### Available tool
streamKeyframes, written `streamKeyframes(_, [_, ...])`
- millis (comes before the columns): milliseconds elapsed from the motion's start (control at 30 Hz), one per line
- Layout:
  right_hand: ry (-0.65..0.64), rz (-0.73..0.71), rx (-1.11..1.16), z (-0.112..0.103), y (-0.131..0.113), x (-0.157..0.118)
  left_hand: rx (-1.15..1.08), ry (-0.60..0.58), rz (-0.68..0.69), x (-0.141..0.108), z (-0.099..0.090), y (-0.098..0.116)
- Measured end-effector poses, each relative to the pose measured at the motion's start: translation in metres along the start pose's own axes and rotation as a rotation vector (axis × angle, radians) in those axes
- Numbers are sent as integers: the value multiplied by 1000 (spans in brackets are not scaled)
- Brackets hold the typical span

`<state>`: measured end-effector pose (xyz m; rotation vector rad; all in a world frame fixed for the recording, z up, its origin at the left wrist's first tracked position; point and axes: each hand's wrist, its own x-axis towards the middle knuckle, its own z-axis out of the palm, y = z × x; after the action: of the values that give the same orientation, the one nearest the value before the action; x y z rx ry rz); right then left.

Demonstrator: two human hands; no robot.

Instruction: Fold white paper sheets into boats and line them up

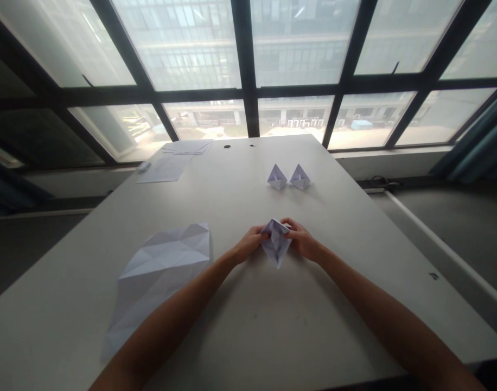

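A folded white paper shape (276, 247), pointed at top and bottom and partly opened in its middle, is held between both hands above the white table (248, 336). My left hand (250, 243) grips its left side, with fingertips reaching into the fold. On the right edge, my right hand (300, 239) pinches the paper between thumb and fingers. Beyond the hands, two folded paper boats (276, 178) (299, 178) stand side by side. A large creased sheet (163, 266) lies to the left, partly covered by my left forearm.
Flat paper sheets (163, 167) lie at the table's far left corner. Two small holes are near the far edge. Large windows with dark frames (248, 92) rise behind the table. A small dark mark (434, 276) is near the right edge.
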<state>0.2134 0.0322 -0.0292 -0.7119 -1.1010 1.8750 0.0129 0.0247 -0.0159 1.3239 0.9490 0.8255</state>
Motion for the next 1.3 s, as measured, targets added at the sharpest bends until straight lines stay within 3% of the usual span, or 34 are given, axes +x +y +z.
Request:
streamKeyframes(267, [86, -61, -122, -5, 3, 6, -69, 159, -50, 6, -1, -5])
streamKeyframes(400, [388, -300, -545, 2, -11, -4, -149, 228, -83, 10, -2, -7])
streamKeyframes(467, [472, -404, -771, 12, -18, -9, -177, 251, -90, 10, -2, -7])
streamKeyframes(567, [372, -417, -977, 29, -24, -13, -174, 224, -59, 9, -1, -5])
streamKeyframes(667, [342, -400, -1027, 40, -24, -10, -133, 204, -43, 6, -1, -2])
streamKeyframes(867, [338, -406, -1035, 34, -30, -8, -71, 119, -20, 0, -2, 4])
streamKeyframes(967, [370, -370, -1100, 16, -47, -9, -117, 146, -1, -2, -2, 2])
streamKeyframes(1033, [432, -333, -1184, -7, -67, -7, -163, 210, 21, -3, -1, -1])
streamKeyframes(1200, [756, -161, -1464, -98, -129, 24, -195, 230, 35, -3, 0, -3])
streamKeyframes(1300, [841, -25, -1558, -151, -160, 57, -183, 207, 10, -3, -1, -2])
